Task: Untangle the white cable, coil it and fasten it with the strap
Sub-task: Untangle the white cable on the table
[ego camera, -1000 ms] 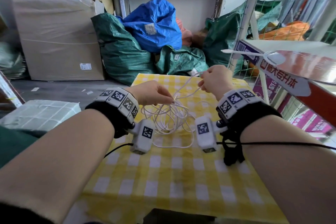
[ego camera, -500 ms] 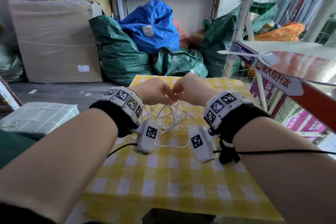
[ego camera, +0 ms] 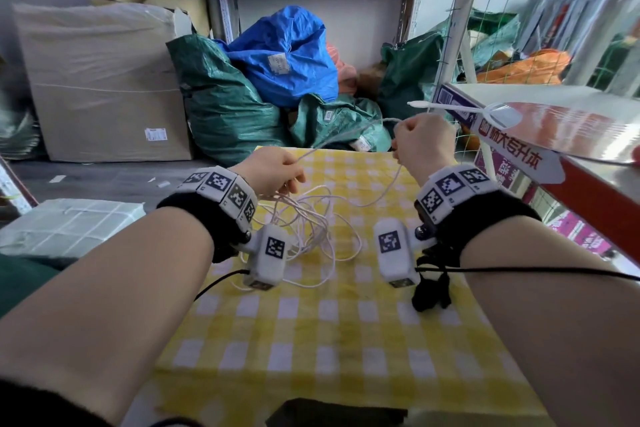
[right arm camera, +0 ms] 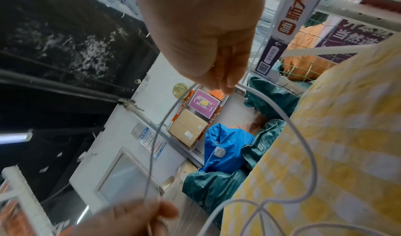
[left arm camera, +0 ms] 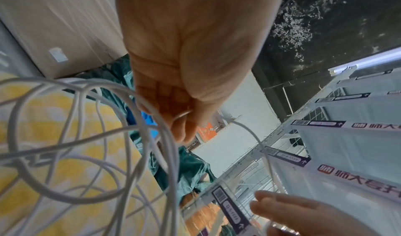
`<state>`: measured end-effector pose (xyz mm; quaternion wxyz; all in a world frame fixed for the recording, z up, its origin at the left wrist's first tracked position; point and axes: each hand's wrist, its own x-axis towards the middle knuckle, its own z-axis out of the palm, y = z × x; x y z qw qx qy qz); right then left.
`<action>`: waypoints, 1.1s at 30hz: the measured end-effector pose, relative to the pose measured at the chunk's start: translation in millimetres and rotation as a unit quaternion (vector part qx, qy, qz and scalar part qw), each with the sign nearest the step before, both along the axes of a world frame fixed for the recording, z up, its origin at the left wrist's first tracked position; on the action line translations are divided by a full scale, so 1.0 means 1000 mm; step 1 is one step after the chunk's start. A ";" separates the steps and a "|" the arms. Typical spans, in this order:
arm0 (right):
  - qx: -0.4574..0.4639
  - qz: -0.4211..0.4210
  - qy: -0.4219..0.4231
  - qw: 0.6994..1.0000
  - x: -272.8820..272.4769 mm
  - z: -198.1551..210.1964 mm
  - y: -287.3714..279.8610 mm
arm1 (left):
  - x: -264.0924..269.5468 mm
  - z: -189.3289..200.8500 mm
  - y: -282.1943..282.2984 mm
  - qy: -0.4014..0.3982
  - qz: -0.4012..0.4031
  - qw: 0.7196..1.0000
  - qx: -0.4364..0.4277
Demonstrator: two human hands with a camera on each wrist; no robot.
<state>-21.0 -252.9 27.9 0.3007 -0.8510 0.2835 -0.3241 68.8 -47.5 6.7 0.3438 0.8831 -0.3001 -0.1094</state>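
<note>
A thin white cable [ego camera: 311, 218] lies in a loose tangle on the yellow checked tablecloth [ego camera: 311, 340]. My left hand [ego camera: 273, 172] hovers over the tangle and pinches several strands [left arm camera: 165, 131] between thumb and fingers. My right hand [ego camera: 420, 140] is raised to the right, fingers curled around one strand [right arm camera: 217, 85]. A length of cable [ego camera: 346, 133] stretches between the two hands, and another length [ego camera: 384, 191] droops from the right hand to the pile. No strap is visible.
A white metal shelf [ego camera: 540, 135] with a red-edged board juts in at the right, close to my right hand. Green and blue sacks [ego camera: 277, 80] and a large carton [ego camera: 104, 80] stand behind the table. A wrapped parcel [ego camera: 65, 225] lies at left.
Half a second ago both hands met over the tangle. My right hand has since drawn up and to the right, pulling a strand out taut while the left stays holding the bundle.
</note>
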 end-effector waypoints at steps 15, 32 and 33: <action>-0.080 0.244 0.032 0.966 -0.009 0.002 0.045 | -0.014 0.025 -0.012 -0.150 -0.022 0.988 -0.021; -0.063 0.175 0.126 0.974 -0.012 -0.002 0.029 | -0.013 0.023 -0.019 -0.135 -0.041 0.989 0.050; -0.054 0.218 0.126 0.966 -0.012 -0.002 0.034 | -0.015 0.023 -0.023 -0.134 -0.053 0.988 0.053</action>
